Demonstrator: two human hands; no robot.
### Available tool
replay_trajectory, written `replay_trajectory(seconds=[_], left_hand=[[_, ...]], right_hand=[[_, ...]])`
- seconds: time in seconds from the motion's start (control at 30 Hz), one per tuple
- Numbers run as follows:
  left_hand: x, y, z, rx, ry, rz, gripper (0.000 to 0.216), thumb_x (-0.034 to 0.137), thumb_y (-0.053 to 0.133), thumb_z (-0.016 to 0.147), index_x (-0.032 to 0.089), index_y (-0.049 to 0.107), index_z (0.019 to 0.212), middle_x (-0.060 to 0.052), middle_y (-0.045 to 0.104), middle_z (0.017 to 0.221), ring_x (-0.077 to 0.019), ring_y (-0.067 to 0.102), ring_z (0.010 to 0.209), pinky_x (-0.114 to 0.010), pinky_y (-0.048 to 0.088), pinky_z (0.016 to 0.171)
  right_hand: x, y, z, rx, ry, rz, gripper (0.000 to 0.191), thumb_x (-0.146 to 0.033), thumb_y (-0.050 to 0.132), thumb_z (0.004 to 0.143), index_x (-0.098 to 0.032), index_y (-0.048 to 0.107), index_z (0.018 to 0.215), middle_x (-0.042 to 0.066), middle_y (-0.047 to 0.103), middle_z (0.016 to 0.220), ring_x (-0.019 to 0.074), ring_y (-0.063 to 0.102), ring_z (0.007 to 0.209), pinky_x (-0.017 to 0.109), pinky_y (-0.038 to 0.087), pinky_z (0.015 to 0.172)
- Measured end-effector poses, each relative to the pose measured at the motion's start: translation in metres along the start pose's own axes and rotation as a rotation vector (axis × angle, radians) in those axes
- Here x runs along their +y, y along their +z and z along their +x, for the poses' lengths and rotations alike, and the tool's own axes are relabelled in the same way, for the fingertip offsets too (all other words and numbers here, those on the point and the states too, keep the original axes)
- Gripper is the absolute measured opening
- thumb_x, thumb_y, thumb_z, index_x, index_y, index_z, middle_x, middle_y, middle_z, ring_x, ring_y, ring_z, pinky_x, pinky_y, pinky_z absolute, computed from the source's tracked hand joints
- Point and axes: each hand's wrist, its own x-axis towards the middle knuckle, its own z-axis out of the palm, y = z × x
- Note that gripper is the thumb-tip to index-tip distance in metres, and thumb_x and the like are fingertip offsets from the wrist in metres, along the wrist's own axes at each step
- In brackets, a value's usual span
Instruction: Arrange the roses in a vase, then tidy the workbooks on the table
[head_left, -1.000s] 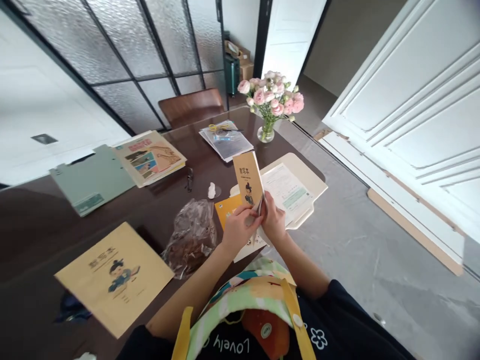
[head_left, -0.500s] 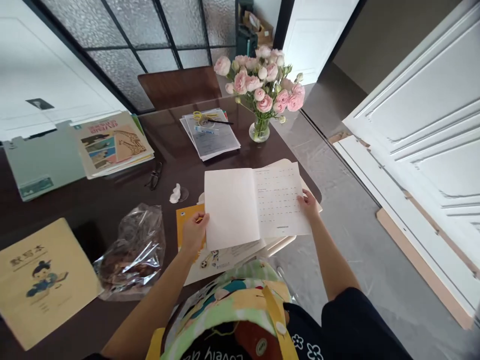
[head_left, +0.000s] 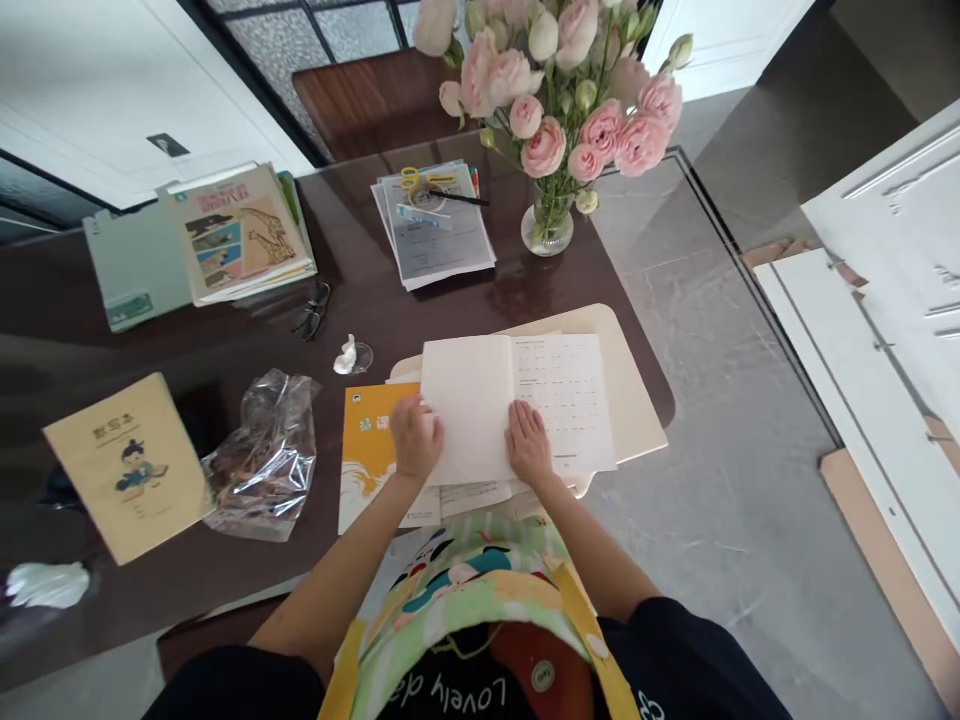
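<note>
An open booklet (head_left: 469, 400) lies before me, its left page blank and its right page printed with rows of short lines. My right hand (head_left: 529, 445) rests flat on it beside the centre fold, fingers stretched out. At the left edge my left hand (head_left: 416, 437) has curled fingers, with the thumb over the page margin. Part of that grip is hidden. Under the booklet, an orange and white workbook (head_left: 367, 440) sticks out to the left. Other papers show below its lower edge. A cream board (head_left: 630, 400) lies beneath, at the table's right end.
Pink flowers stand in a glass vase (head_left: 547, 228) at the back right. Papers (head_left: 439, 240) carry yellow scissors and pens. Further left are stacked books (head_left: 247, 235), glasses (head_left: 312, 310), a crumpled tissue (head_left: 346, 355), a clear plastic bag (head_left: 274, 450) and a tan notebook (head_left: 131, 465).
My right hand has left the right page edge and moved left onto the fold, now flat. My left hand has shifted right over the left edge. The booklet lies flatter; the view has tilted.
</note>
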Motion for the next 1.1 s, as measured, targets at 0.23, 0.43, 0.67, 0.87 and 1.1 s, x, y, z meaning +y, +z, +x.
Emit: replay_trajectory(seconds=[0.23, 0.43, 0.67, 0.87, 1.1], left_hand=[[0.085, 0.085, 0.036, -0.669, 0.52, -0.032, 0.052, 0.03, 0.031, 0.097, 0.014, 0.036, 0.146, -0.01, 0.036, 0.154, -0.0227, 0.025, 0.146, -0.047, 0.014, 0.12], [0.076, 0.112, 0.093, -0.616, 0.354, 0.103, 0.06, 0.032, 0.025, 0.098, 0.01, 0.018, 0.153, -0.008, 0.017, 0.161, -0.022, 0.011, 0.149, -0.046, 0.004, 0.121], [0.086, 0.129, 0.143, -0.531, 0.266, 0.095, 0.059, 0.032, 0.024, 0.099, 0.016, 0.015, 0.154, -0.005, 0.009, 0.163, -0.0245, 0.0, 0.15, -0.054, -0.009, 0.119], [0.071, 0.074, 0.077, -0.416, 0.39, -0.009, 0.057, 0.036, 0.022, 0.099, 0.016, 0.02, 0.153, -0.01, 0.013, 0.162, -0.0236, -0.001, 0.15, -0.051, -0.001, 0.12], [0.037, 0.031, -0.058, -0.74, 0.573, -0.045, 0.066, 0.036, 0.045, 0.092, 0.014, 0.025, 0.152, -0.015, 0.027, 0.157, -0.028, 0.014, 0.149, -0.051, 0.011, 0.12]], right_hand=[[0.002, 0.008, 0.002, -0.039, -0.028, -0.126, 0.053, -0.024, 0.041, 0.094, -0.006, 0.041, 0.143, 0.018, 0.048, 0.144, 0.029, 0.031, 0.143, 0.053, 0.021, 0.118], [-0.01, 0.002, -0.018, -0.072, -0.02, -0.108, 0.054, -0.025, 0.032, 0.099, -0.009, 0.027, 0.15, 0.011, 0.033, 0.155, 0.0233, 0.025, 0.146, 0.047, 0.017, 0.121], [-0.013, -0.017, -0.082, -0.198, -0.072, 0.17, 0.049, -0.025, 0.039, 0.096, -0.023, 0.042, 0.145, 0.007, 0.052, 0.143, 0.0227, 0.042, 0.138, 0.046, 0.037, 0.112], [0.067, -0.084, -0.082, 0.308, 0.714, 0.293, 0.037, -0.034, 0.047, 0.086, -0.016, 0.062, 0.115, 0.014, 0.069, 0.114, 0.0246, 0.066, 0.1, 0.043, 0.051, 0.092], [0.114, -0.113, -0.024, 0.029, 0.991, 0.433, 0.047, -0.044, 0.069, 0.057, -0.017, 0.059, 0.094, 0.012, 0.069, 0.086, 0.028, 0.067, 0.08, 0.04, 0.053, 0.071]])
